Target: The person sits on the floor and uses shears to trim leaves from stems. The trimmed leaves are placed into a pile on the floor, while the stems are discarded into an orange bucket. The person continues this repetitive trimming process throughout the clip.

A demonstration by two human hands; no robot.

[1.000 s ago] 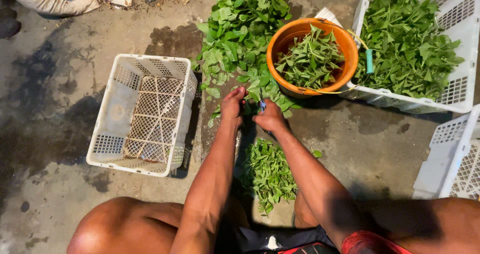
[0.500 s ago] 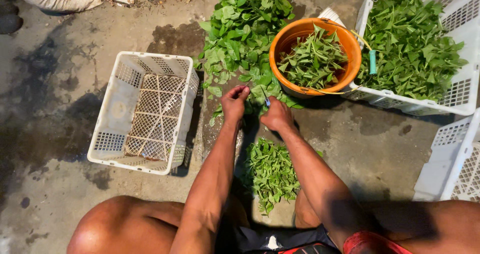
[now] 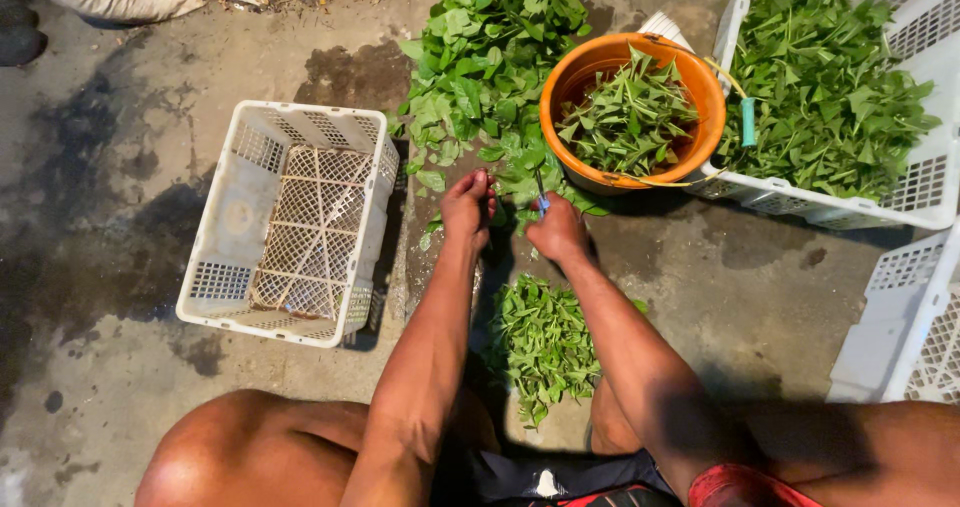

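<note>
I sit low over a stained concrete floor (image 3: 120, 167). A large heap of leafy green stems (image 3: 490, 57) lies ahead of me. An empty white plastic crate (image 3: 290, 222) sits to my left; another white crate (image 3: 930, 182) filled with greens stands at the right. An orange bucket (image 3: 560, 77) holds trimmed sprigs. A small pile of cut leaves (image 3: 545, 342) lies between my knees. My left hand (image 3: 468, 207) pinches stems at the heap's near edge. My right hand (image 3: 557, 232) is clenched around a small blue-handled blade (image 3: 541, 202).
</note>
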